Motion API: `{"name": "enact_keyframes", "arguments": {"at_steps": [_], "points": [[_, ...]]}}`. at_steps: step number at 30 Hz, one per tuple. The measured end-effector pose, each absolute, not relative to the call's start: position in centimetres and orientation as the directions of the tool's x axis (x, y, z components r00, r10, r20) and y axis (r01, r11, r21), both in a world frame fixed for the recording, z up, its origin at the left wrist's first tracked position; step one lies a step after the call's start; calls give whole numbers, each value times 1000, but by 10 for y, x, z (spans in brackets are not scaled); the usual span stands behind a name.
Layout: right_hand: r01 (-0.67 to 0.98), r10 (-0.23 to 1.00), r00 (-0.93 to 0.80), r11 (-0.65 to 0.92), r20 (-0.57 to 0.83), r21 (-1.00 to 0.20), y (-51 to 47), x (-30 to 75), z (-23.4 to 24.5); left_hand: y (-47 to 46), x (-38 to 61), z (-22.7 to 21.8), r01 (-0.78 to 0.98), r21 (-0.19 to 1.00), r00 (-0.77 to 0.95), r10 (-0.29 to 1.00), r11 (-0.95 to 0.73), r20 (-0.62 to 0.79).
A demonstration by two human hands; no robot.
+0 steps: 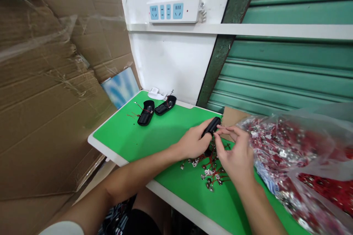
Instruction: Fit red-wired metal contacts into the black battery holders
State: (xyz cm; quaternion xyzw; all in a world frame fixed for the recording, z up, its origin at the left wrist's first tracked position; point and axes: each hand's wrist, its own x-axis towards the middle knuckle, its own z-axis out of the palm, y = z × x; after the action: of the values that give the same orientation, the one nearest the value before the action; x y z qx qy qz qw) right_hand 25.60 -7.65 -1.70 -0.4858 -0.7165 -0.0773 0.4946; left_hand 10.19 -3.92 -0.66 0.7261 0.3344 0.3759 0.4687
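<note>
My left hand [194, 141] is closed around a black plastic shell [211, 126], held just above the green table [165, 132]. My right hand [235, 152] pinches at the shell's near end with thumb and fingers together; what it pinches is too small to make out. Under both hands lies a loose pile of red wires with small metal contacts [211, 172]. Two more black shells [146, 112] [165, 105] with red wires lie at the table's far left corner.
A clear plastic bag [298, 161] full of red-wired metal contacts fills the right side of the table. Large cardboard sheets [46, 91] lean on the left. A white power strip [173, 10] is on the wall above, with a green roller shutter [289, 62] to its right.
</note>
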Motion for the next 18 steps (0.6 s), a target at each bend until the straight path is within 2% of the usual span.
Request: {"name": "enact_keyframes", "arguments": {"at_steps": [7, 15, 18], "points": [[830, 591, -91, 490, 802, -267, -75, 257, -26, -41, 104, -7, 168, 920, 486, 842, -353, 235], [843, 603, -114, 480, 790, -244, -75, 254, -22, -44, 104, -10, 344, 823, 475, 840, -451, 261], [837, 600, -121, 490, 791, -244, -74, 254, -22, -44, 104, -11, 346, 814, 488, 831, -466, 268]]}}
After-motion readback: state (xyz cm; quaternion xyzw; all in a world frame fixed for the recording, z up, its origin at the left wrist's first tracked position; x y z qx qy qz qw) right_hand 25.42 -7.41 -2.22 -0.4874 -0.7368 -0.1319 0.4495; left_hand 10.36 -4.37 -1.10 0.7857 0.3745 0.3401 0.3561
